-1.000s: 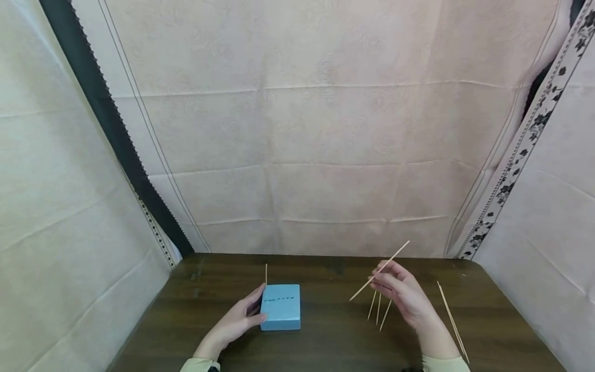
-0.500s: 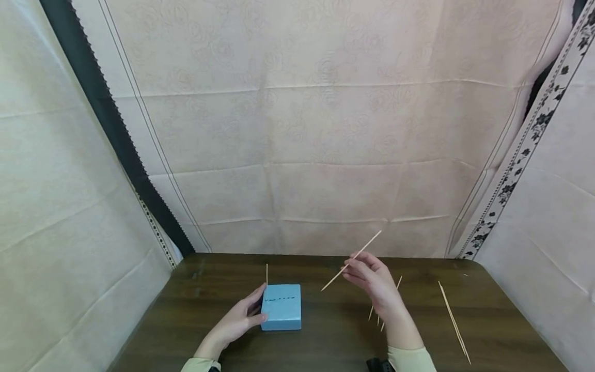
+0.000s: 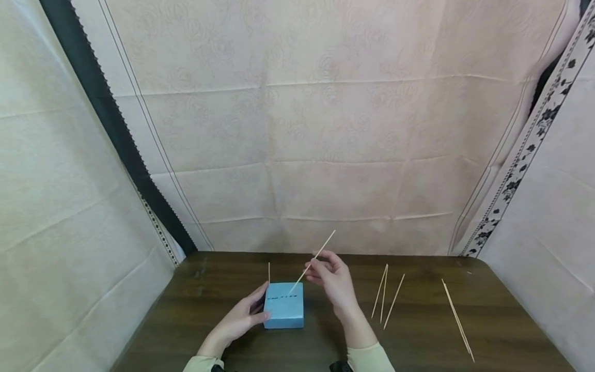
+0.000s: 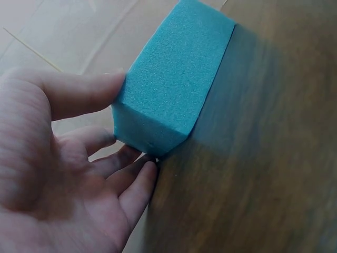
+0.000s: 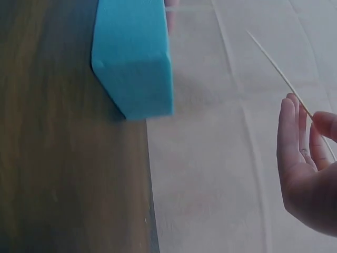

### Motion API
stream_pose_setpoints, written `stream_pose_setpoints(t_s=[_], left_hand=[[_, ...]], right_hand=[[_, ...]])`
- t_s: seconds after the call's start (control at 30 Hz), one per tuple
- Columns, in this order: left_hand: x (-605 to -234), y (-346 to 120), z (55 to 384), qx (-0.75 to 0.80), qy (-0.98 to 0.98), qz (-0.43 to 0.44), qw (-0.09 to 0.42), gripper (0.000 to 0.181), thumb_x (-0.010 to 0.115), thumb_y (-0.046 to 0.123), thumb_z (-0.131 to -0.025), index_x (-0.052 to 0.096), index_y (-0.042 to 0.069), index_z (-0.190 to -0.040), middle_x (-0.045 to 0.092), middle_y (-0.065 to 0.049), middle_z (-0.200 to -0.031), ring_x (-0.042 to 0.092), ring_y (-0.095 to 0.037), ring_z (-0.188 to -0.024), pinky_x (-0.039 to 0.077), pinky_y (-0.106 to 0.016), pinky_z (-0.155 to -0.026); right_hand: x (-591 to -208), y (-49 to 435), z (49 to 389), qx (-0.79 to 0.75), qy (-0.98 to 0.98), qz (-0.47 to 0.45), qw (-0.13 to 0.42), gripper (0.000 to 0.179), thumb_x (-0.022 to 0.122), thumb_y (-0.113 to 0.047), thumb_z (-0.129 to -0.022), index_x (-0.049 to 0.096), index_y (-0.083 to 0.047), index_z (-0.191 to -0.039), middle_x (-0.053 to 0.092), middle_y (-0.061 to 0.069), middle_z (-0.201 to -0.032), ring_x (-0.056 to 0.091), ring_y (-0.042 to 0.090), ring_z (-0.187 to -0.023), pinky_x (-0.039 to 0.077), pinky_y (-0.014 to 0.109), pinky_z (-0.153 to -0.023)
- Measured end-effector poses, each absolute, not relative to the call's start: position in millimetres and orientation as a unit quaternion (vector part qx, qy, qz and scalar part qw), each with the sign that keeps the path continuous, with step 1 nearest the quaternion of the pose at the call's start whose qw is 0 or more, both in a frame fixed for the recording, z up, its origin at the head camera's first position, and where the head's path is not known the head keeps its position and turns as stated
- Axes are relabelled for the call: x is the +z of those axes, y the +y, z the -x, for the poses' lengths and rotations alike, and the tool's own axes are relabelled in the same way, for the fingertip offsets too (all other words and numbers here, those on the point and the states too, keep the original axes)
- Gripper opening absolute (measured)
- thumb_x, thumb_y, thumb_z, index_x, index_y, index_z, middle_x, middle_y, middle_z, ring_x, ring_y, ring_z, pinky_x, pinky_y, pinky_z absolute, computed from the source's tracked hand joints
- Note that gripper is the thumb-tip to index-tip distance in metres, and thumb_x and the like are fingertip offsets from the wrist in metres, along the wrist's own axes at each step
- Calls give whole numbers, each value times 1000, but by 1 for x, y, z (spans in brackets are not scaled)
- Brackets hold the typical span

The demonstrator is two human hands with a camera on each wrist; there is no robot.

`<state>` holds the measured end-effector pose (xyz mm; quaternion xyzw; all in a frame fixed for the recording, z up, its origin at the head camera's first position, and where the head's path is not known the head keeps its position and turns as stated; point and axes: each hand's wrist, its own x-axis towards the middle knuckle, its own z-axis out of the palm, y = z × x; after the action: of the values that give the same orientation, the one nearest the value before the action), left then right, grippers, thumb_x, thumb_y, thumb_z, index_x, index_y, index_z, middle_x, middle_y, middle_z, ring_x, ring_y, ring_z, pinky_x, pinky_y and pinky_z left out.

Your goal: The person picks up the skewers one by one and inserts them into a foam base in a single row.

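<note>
A blue foam block (image 3: 284,312) with a row of small dark marks on top sits on the brown table. My left hand (image 3: 241,319) grips its left side, thumb at the near edge and fingers behind, as the left wrist view shows. At the block's back left corner, by those fingertips, a thin stick (image 3: 269,271) stands upright. Between thumb and fingers my right hand (image 3: 337,283) pinches a thin wooden skewer (image 3: 326,242). The skewer slants down leftward, and its lower tip overlaps the block's top near the marks in the head view.
Three loose skewers (image 3: 394,302) lie on the table (image 3: 427,320) right of my right hand. Farther right, more skewers (image 3: 457,320) lie close together. Pale cloth (image 3: 325,155) hangs behind the table's far edge and on both sides.
My right hand has carried the skewer leftward from above the loose skewers to the block, bringing those loose ones into full view. My left hand keeps its grip on the block.
</note>
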<state>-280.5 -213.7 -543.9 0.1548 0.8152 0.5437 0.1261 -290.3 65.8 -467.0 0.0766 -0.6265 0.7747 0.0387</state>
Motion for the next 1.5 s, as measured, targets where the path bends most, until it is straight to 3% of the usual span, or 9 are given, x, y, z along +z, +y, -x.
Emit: stream_pose_setpoints(t_s=[0.23,0.4,0.6,0.9,1.03,1.13,1.37,1.5], left_hand=[[-545,-213,280,543,817,-147,126,86,74,24,-102,25,6,-170,20,-25,-174,20,-48,-159,26,-64,-125],[-543,-214,278,541,819,-151,121,85,73,24,-103,26,7,-170,21,-25,-174,22,-48,-158,27,-64,-124],[-540,-214,277,543,817,-151,120,84,73,22,-103,26,5,-170,21,-27,-174,24,-49,-158,28,-65,-124],[-545,-214,281,545,815,-152,125,85,73,23,-102,25,6,-170,19,-26,-174,21,-49,-158,27,-64,-124],[-544,-214,281,545,815,-155,123,85,73,23,-102,25,7,-170,19,-26,-174,22,-49,-158,27,-64,-124],[-543,-214,278,546,813,-157,127,85,73,23,-103,25,7,-170,19,-27,-174,23,-50,-158,28,-65,-124],[-547,-215,278,544,814,-157,128,85,73,23,-102,25,5,-170,20,-28,-174,24,-50,-157,28,-65,-123],[-545,-214,280,543,815,-159,124,85,73,24,-102,25,5,-170,21,-28,-173,26,-50,-157,29,-65,-123]], right_hand=[[-475,44,285,736,-666,-104,60,23,71,-20,-106,71,-5,-124,76,16,-108,77,28,-98,64,37,-90],[-477,33,281,688,-710,-124,86,17,73,-23,-105,75,-14,-119,78,10,-106,77,22,-97,63,30,-90],[-479,27,279,646,-741,-146,109,14,72,-23,-106,77,-16,-117,79,4,-105,78,18,-95,62,31,-91],[-481,24,277,636,-749,-163,95,17,72,-26,-106,77,-17,-119,79,5,-108,77,32,-100,63,33,-92],[-482,23,277,631,-753,-164,91,16,71,-26,-106,78,-19,-119,79,6,-110,78,25,-100,63,34,-92],[-483,22,276,629,-755,-162,85,16,71,-27,-106,78,-21,-119,79,-1,-108,77,22,-100,62,33,-92],[-485,20,276,629,-754,-170,79,18,70,-22,-106,78,-14,-121,79,5,-108,77,16,-98,63,32,-90],[-483,20,279,627,-756,-171,78,15,71,-23,-106,79,-20,-119,79,-5,-105,77,12,-97,63,31,-90]])
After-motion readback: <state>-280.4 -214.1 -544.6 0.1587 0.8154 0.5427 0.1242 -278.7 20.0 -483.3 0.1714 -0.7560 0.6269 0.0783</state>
